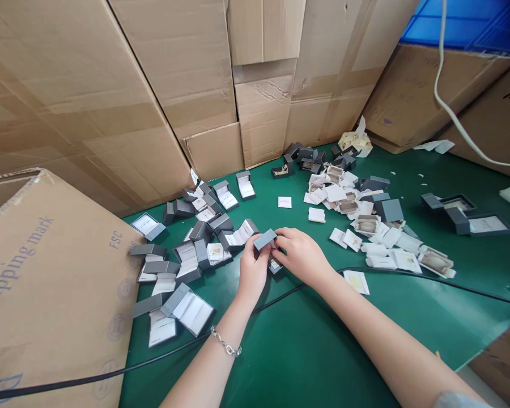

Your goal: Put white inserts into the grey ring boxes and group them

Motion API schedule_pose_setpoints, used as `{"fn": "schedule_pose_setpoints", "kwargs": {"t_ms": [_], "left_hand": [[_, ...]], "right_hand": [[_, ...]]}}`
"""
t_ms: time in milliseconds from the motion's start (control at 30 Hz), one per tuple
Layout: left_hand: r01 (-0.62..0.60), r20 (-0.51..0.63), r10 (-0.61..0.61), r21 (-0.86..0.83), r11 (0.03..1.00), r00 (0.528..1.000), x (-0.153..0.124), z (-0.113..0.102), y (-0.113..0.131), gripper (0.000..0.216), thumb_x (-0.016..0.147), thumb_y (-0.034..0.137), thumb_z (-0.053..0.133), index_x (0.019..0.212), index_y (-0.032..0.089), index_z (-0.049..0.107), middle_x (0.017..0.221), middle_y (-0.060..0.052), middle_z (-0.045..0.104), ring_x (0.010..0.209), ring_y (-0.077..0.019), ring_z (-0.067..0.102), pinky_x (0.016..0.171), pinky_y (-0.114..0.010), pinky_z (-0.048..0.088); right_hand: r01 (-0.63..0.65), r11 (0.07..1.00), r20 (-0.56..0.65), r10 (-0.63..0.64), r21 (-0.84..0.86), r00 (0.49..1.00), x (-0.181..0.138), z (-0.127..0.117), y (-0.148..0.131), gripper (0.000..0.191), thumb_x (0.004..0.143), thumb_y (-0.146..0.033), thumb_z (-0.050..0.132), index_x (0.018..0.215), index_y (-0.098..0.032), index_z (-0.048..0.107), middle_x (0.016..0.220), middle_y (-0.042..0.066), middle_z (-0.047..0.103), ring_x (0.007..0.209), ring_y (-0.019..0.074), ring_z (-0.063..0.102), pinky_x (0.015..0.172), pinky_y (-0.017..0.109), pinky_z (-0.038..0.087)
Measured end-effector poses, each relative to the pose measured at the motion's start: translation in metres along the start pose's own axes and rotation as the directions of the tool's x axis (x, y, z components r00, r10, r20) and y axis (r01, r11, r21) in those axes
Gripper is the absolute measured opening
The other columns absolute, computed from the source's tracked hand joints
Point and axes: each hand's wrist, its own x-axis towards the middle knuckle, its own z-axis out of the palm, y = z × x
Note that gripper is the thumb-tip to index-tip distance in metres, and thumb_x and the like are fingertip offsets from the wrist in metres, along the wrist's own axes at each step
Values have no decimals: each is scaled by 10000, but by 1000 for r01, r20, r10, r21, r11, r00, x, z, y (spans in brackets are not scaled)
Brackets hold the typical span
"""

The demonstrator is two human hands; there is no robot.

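Between my two hands, above the green tabletop, is a small grey hinged box (265, 240), its lid raised. My left hand (253, 267) grips the box from the left, with the thumb on its near side. My right hand (302, 255) is closed at the box's right side, its fingertips partly hidden near the opening. Below the lid a bit of the interior shows, too small to make out. Left of my hands lie several open grey boxes with white linings (188, 262). To the right spreads a pile of white card inserts (335, 194).
Dark grey boxes (308, 154) cluster at the back, and more open ones (488, 222) lie at the right. Large cartons (55, 294) border the left and rear. A black cable (165, 356) crosses the green table (314, 351); a white cord (440, 73) hangs at upper right.
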Motion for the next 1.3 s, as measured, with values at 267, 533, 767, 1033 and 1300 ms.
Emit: {"fn": "schedule_pose_setpoints", "kwargs": {"t_ms": [267, 533, 767, 1033, 1300], "left_hand": [[-61, -55, 72, 183, 981, 996, -5, 0, 8, 122, 782, 197, 500, 883, 185, 568, 876, -18, 625, 830, -151, 577, 760, -264, 449], [-249, 81, 236, 301, 920, 968, -10, -3, 0, 243, 664, 39, 462, 811, 192, 580, 784, 7, 622, 731, -133, 571, 659, -234, 428], [-192, -77, 209, 191, 963, 975, -6, -4, 7, 139, 740, 137, 504, 842, 190, 582, 842, -7, 640, 813, -147, 601, 757, -268, 468], [-35, 83, 38, -35, 999, 996, -2, 2, 2, 505, 754, 267, 623, 1230, 207, 467, 1243, -71, 558, 1158, -204, 520, 960, -311, 428], [83, 190, -43, -207, 975, 981, -1, -3, -1, 511, 777, 552, 531, 1153, 211, 475, 1086, -86, 611, 971, -210, 603, 783, -325, 498]], "right_hand": [[-338, 926, 135, 318, 167, 938, -2, -2, -9, 191, 733, -244, 556, 921, -219, 536, 820, 10, 628, 645, 149, 541, 486, 227, 303], [-288, 840, 310, 152, 460, 939, -3, -2, -1, 253, 633, -38, 451, 801, -184, 570, 772, 15, 644, 658, 138, 552, 550, 210, 346], [-398, 778, 250, 313, 486, 916, -2, 5, -18, 307, 735, -174, 455, 1008, -252, 572, 753, 4, 632, 636, 147, 555, 556, 233, 379], [-509, 622, 157, 531, 595, 833, 9, 9, 9, 465, 697, -286, 554, 1155, -224, 504, 708, -16, 608, 610, 140, 559, 616, 277, 443], [-288, 697, -181, 517, 656, 837, 10, 6, 26, 464, 730, -298, 564, 1179, -216, 478, 807, 6, 623, 711, 148, 575, 697, 292, 455]]}}
